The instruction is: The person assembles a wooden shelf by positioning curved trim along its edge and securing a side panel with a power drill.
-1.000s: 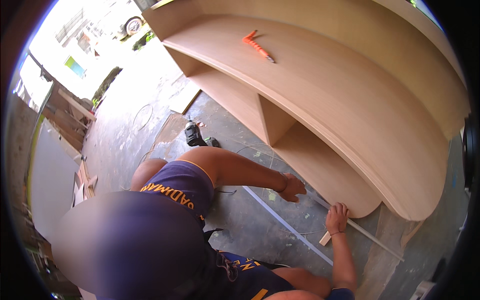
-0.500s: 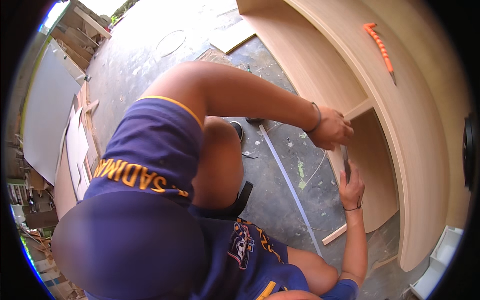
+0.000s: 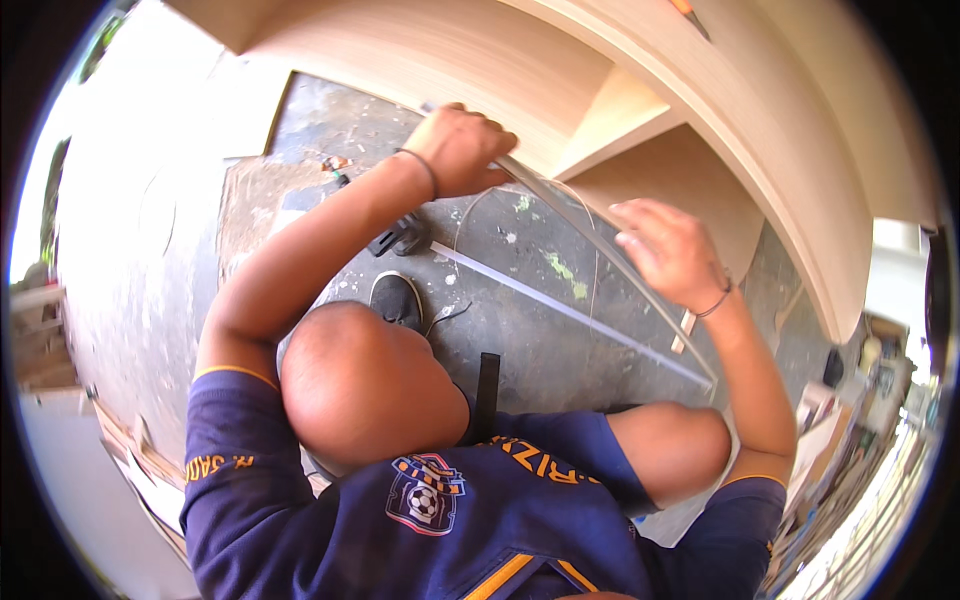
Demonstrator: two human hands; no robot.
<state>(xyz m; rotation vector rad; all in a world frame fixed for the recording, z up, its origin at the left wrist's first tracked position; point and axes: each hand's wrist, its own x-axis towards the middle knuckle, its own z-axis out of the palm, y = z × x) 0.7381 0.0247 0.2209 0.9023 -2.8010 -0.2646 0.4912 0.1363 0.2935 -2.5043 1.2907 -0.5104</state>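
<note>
The left hand [image 3: 460, 150] grasps a long, thin grey strip [image 3: 600, 238] near its far-left end, seemingly steadying it; the right hand [image 3: 675, 255], fingers loosely extended, is just beside.

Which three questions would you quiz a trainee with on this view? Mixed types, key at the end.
1. Multiple choice: What does the left hand grip?
A) an orange tool
B) a thin grey strip
C) a black shoe

2. True or false: The dark drill is on the floor.

3. Open: Which of the two hands is nearer the small wood block?

Key:
1. B
2. True
3. The right hand
</note>
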